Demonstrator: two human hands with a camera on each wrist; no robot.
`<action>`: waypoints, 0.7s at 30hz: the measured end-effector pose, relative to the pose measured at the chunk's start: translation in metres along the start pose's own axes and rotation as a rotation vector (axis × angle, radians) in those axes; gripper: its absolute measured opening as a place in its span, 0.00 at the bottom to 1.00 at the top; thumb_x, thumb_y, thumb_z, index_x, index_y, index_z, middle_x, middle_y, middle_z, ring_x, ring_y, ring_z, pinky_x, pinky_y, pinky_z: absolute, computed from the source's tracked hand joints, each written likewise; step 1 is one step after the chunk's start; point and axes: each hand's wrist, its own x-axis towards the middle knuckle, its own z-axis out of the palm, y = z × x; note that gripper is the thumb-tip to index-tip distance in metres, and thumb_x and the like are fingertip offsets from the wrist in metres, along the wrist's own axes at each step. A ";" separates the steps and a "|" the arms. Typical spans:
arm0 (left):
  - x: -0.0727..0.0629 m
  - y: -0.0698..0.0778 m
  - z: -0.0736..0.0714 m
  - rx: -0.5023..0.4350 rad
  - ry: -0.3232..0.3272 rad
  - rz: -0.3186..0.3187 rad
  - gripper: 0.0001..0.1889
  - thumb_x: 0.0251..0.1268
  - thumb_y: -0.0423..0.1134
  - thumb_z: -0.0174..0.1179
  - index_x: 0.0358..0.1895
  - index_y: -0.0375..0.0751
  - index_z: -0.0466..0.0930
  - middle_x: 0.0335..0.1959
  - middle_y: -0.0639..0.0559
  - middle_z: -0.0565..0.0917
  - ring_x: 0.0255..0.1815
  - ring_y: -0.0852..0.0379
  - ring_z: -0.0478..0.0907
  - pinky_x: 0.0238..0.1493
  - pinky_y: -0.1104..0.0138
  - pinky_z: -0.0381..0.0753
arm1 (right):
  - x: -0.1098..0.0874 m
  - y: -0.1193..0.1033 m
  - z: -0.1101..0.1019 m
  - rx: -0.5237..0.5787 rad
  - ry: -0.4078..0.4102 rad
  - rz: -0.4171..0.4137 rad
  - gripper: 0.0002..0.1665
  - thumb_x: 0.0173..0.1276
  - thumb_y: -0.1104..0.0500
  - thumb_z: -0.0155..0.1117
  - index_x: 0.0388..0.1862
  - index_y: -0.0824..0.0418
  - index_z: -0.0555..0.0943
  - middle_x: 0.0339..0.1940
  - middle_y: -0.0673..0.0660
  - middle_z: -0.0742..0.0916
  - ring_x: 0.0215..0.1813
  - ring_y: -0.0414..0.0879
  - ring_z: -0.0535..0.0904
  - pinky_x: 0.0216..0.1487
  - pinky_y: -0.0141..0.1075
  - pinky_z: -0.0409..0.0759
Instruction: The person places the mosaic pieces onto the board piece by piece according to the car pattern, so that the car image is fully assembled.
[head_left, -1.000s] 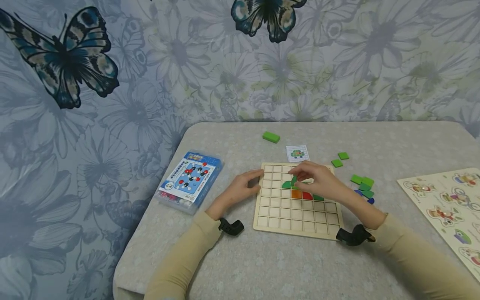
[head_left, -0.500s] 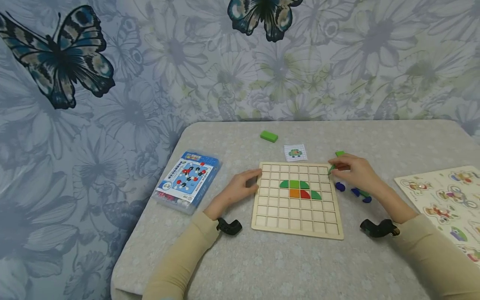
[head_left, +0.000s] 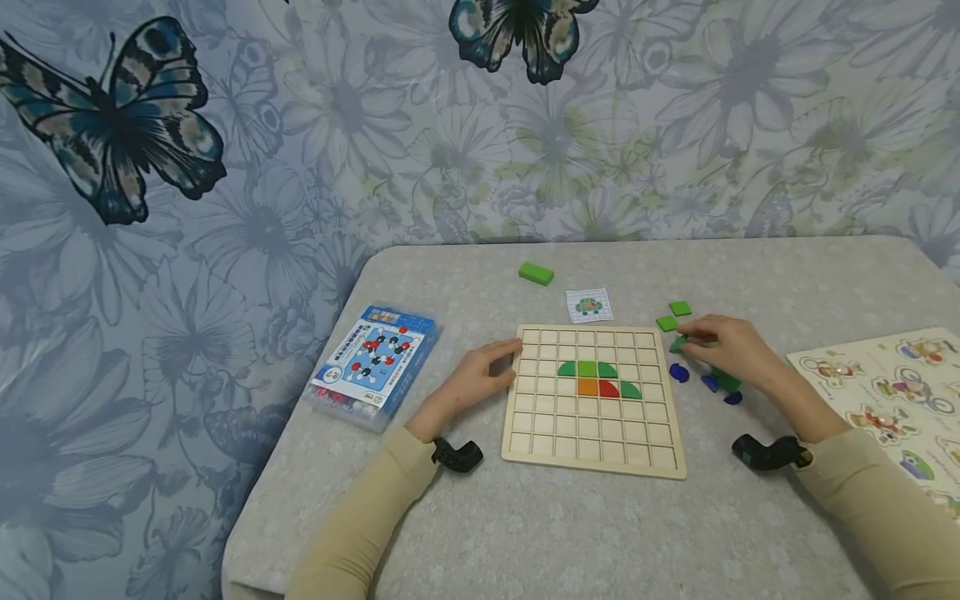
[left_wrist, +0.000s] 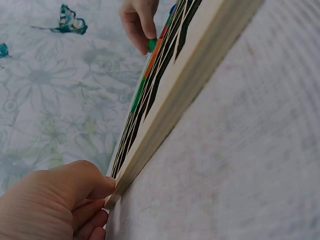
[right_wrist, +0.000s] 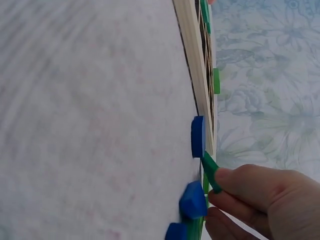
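A square wooden grid board (head_left: 555,429) lies on the table, with green, orange and red pieces (head_left: 588,387) set in its middle cells. At the board's left edge, my left hand (head_left: 474,375) rests its thumb and fingertips against the wood; the left wrist view has the thumb (left_wrist: 102,186) right at the rim. Beyond the opposite edge, my right hand (head_left: 731,352) pinches a small green piece (right_wrist: 211,172) between thumb and fingers. That piece is close over the table, near a dark blue round piece (head_left: 678,372).
Two green squares (head_left: 680,308) and more blue and green pieces (head_left: 726,381) lie right of the board. Behind it are a picture card (head_left: 588,306) and a green block (head_left: 536,273). A blue plastic box (head_left: 375,362) stands left, a picture board (head_left: 862,375) right.
My right hand has moved from over the board to the loose pieces on its right, carrying the small green piece. My left hand has stayed at the board's left edge.
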 end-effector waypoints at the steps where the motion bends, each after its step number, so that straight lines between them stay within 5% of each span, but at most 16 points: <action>1: 0.000 0.000 0.000 0.002 0.001 0.000 0.27 0.66 0.36 0.57 0.68 0.37 0.65 0.68 0.46 0.66 0.70 0.51 0.59 0.68 0.62 0.60 | 0.000 0.000 0.000 -0.002 -0.009 0.011 0.20 0.62 0.63 0.66 0.51 0.73 0.80 0.43 0.68 0.84 0.43 0.61 0.81 0.43 0.53 0.80; 13: 0.002 0.000 0.002 0.009 -0.003 0.010 0.28 0.66 0.36 0.57 0.69 0.37 0.65 0.69 0.46 0.66 0.70 0.50 0.59 0.68 0.62 0.60 | -0.018 0.018 -0.029 0.020 0.023 0.180 0.22 0.70 0.56 0.59 0.55 0.72 0.77 0.52 0.73 0.79 0.50 0.67 0.76 0.47 0.59 0.76; 21: 0.001 -0.002 0.001 0.009 0.001 0.007 0.28 0.66 0.36 0.58 0.68 0.37 0.65 0.68 0.47 0.66 0.69 0.51 0.59 0.68 0.63 0.60 | -0.033 0.033 -0.033 -0.037 0.028 0.205 0.23 0.66 0.57 0.63 0.53 0.74 0.78 0.48 0.73 0.81 0.47 0.67 0.77 0.46 0.58 0.75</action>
